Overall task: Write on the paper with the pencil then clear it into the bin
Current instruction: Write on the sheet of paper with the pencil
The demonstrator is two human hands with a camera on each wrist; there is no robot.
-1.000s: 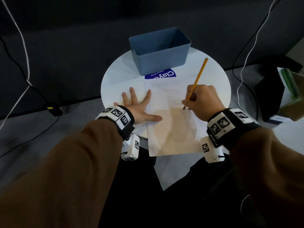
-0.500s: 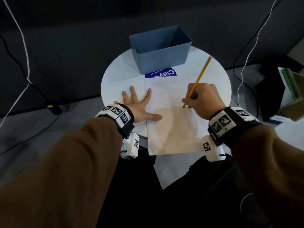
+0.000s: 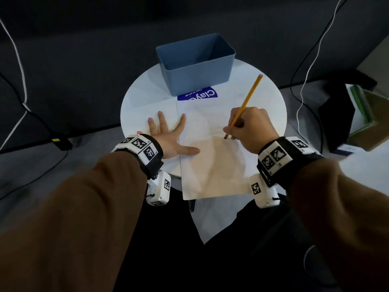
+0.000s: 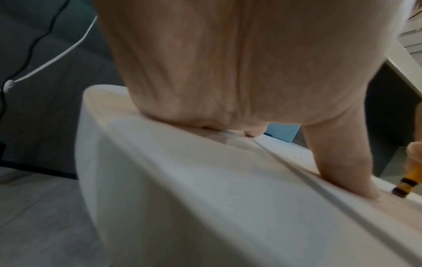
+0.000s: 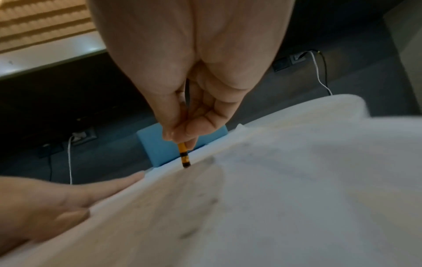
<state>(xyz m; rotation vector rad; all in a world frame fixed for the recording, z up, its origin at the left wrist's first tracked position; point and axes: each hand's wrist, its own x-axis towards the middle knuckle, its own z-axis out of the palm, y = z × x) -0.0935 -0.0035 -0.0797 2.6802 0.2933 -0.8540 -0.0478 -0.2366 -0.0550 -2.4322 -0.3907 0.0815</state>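
Pencil (image 3: 246,103) tip shifted leftward; yellow, black-banded end.

**Dim room, bright desk, soft wrist views**

The head view is dim and dark toward the edges; the round white desk (image 3: 143,106) is the brightest area; the paper (image 3: 210,165) carries a warm-tinted shadow near the right hand (image 3: 252,129); straight lines bow toward the borders. The left wrist view is blurred, the left hand (image 4: 228,63) close and out of focus; the right wrist view is smeared across the paper, the pencil (image 5: 184,155) tip fairly sharp; warm light falls on slats at upper left.
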